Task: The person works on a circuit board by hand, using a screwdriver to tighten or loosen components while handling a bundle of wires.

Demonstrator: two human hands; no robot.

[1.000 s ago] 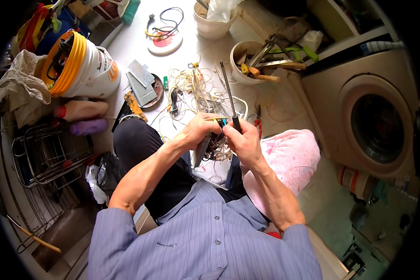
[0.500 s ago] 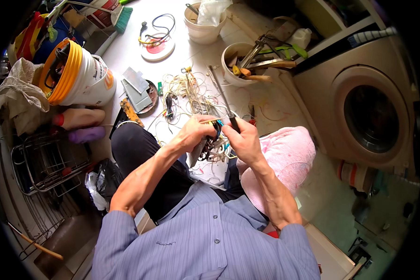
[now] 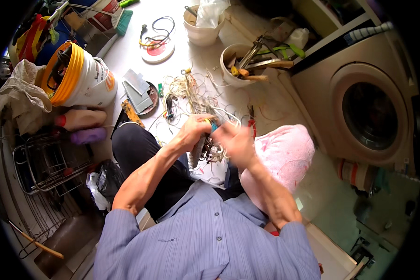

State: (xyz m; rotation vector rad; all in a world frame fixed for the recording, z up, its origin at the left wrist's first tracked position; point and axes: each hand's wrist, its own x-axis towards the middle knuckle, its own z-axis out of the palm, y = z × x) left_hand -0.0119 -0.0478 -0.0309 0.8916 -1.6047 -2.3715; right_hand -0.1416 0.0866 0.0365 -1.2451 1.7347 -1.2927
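Between my knees, my left hand [image 3: 194, 134] is closed around a grey metal part [image 3: 196, 153] with perforated-looking sides; its exact kind is hard to make out. A bundle of wires [image 3: 215, 153] hangs beside it, and something blue [image 3: 213, 126] shows by the fingertips. My right hand [image 3: 237, 143] is right next to these wires, smeared by motion, so its grip is hidden. A red-handled tool [image 3: 252, 125] lies on the floor just beyond that hand. Farther out spreads a tangle of pale cables [image 3: 186, 88], with a black plug or connector [image 3: 169, 108] at its left.
Grey metal plates [image 3: 137, 87] rest on a round pan [image 3: 150, 103] at left. A tool bucket [image 3: 228, 77] and a white bucket [image 3: 203, 35] stand ahead. A yellow-rimmed bucket [image 3: 91, 81] is far left. A pink towel [image 3: 284, 149] covers my right knee; a washing machine [image 3: 331, 88] stands right.
The long, dark-handled metal tool that pointed up from my right hand no longer shows. That hand is now blurred and slightly lower; my left hand keeps its place on the grey part.
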